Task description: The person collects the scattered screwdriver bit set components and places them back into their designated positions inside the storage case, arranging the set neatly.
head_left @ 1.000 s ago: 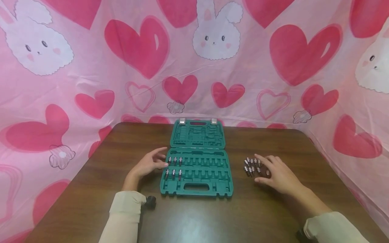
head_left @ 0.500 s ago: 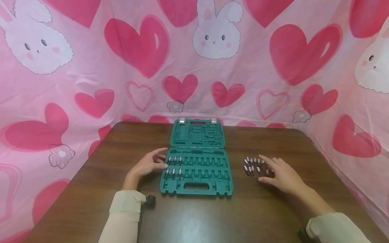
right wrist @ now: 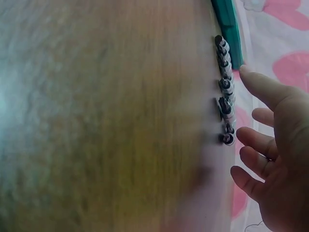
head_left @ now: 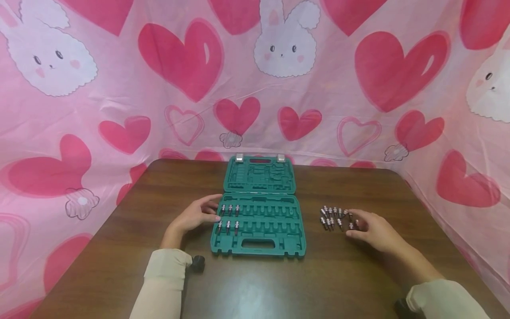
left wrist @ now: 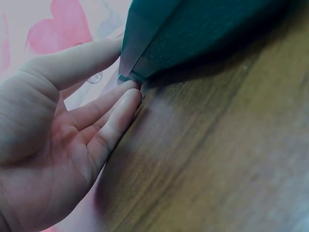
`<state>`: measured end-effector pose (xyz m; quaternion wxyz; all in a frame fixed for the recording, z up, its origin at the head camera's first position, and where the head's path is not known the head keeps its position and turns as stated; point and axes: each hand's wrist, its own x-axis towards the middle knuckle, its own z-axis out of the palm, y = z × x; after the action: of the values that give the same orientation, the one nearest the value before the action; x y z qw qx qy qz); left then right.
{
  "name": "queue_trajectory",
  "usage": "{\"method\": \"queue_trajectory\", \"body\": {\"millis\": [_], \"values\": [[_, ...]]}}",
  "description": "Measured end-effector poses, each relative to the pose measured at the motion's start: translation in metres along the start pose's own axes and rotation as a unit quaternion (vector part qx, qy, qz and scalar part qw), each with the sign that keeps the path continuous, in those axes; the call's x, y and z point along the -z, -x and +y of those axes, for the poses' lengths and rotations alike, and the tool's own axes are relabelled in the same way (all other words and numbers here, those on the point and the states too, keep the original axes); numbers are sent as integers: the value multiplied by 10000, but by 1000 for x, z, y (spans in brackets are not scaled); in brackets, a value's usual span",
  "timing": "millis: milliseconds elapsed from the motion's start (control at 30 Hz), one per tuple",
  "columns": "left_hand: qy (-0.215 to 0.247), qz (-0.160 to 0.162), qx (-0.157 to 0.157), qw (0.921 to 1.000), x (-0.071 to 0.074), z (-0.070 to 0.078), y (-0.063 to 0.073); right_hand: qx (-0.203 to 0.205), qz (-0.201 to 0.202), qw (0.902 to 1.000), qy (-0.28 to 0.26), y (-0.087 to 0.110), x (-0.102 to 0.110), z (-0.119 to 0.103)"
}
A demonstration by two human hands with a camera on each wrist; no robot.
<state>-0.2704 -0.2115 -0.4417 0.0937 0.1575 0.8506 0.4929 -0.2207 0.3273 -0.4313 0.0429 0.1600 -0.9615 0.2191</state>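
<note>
A green plastic tool case point(head_left: 223, 243) lies opened flat on the table, its lid folded back. In its left part stand two rows of three socket bits point(head_left: 228, 226), with silver bases and dark tips. My left hand point(head_left: 193, 217) touches the case's left side; the left wrist view shows the thumb on the case wall point(left wrist: 149, 38) and the fingertips low beside it. Several loose socket bits point(head_left: 330, 212) lie right of the case. At their right end hovers my right hand point(head_left: 376, 230), fingers loosely bent and holding nothing; whether a fingertip touches a bit I cannot tell.
The brown wooden table point(head_left: 255, 283) extends around the case. Behind it and at both sides hangs a pink cloth point(head_left: 243, 84) printed with hearts and rabbits. Moulded slots point(head_left: 271, 227) fill the case's right part. Two metal latches sit on the lid's far edge.
My right hand has shifted a little to the right, uncovering more of the loose socket bits. My left hand has stayed at the case's side.
</note>
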Motion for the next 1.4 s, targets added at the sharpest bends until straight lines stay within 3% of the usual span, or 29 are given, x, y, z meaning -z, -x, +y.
{"method": "queue_trajectory", "body": {"millis": [300,567,667,767,867,1000,1133,1400], "values": [[80,-40,-22,10000,3,-1,0,118,305,9985,-447,4,-1,11],[163,-158,-55,9997,5,0,0,53,78,9953,-968,6,2,13],[195,-230,-3,9995,6,7,2,44,13,9938,-1107,5,2,15],[230,-312,39,9992,7,23,10,89,20,9930,-1175,4,2,17],[204,-317,-6,9993,7,20,9,125,28,9924,-1227,4,2,18],[208,-251,5,9995,4,-1,1,76,3,9922,-1246,5,2,18],[261,-254,106,9993,3,-3,0,-33,-74,9929,-1190,4,2,19],[285,-321,14,9991,3,-3,1,-349,-415,9926,-1088,3,3,19]]}}
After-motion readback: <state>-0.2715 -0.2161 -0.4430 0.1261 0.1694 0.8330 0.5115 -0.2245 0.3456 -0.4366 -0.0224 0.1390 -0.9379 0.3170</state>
